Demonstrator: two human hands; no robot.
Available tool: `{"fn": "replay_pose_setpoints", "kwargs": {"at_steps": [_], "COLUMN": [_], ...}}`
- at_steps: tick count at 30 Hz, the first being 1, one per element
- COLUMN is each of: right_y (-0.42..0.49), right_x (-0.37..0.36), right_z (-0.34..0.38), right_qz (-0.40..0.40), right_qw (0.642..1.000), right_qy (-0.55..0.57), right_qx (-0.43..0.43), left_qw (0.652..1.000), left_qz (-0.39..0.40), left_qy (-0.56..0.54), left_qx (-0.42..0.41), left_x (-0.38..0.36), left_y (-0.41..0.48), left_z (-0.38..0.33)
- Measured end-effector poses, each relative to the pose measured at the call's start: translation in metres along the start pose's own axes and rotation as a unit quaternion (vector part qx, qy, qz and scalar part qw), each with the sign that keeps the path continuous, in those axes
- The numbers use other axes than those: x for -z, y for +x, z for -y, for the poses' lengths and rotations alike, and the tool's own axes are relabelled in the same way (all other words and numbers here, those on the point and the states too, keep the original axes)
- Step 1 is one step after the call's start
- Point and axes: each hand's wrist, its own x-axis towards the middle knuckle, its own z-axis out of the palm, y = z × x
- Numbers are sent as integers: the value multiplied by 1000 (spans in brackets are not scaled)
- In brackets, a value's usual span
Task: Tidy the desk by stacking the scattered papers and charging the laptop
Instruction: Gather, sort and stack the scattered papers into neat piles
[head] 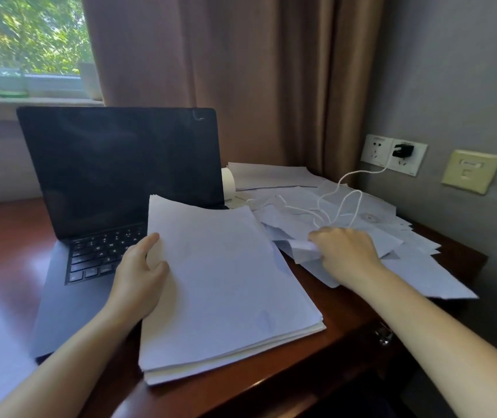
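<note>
Held the left hand (138, 282) over the open laptop (114, 164), thumb and curled fingers gripping the left edge of the paper stack (226, 282). Pinched a sheet of the scattered papers (422, 267) in the right hand (343, 251), fingers curled, white charging cable (352, 203) looped just beyond the knuckles.

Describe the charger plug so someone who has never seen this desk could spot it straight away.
Look at the grey wall right of the brown curtain. A white socket panel sits there, and the black adapter fills its right half. It is the only black thing on that wall, with a white cable trailing down onto the scattered papers.
</note>
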Motion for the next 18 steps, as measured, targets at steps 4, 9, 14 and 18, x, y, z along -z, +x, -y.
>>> {"fn": "replay_pose_setpoints", "kwargs": {"at_steps": [4,9,14,18], "right_y": [-13,-18,-19,-13], "right_x": [4,16,31,33], "right_z": [2,-6,-12,26], "right_qz": [11,-36,-87,-43], "right_qw": [998,993,985,963], "right_qy": [61,92,93,264], "right_qx": [-7,-71,-114,-34], "left_qw": [1000,1000,1000,1000], "left_qz": [0,-4,-8,-4], "left_qy": [2,-12,-16,-10], "left_qx": [5,4,6,-4], "left_x": [2,4,6,6], "left_y": [-4,-7,-8,-10], "left_z": [-2,-7,-10,-13]}}
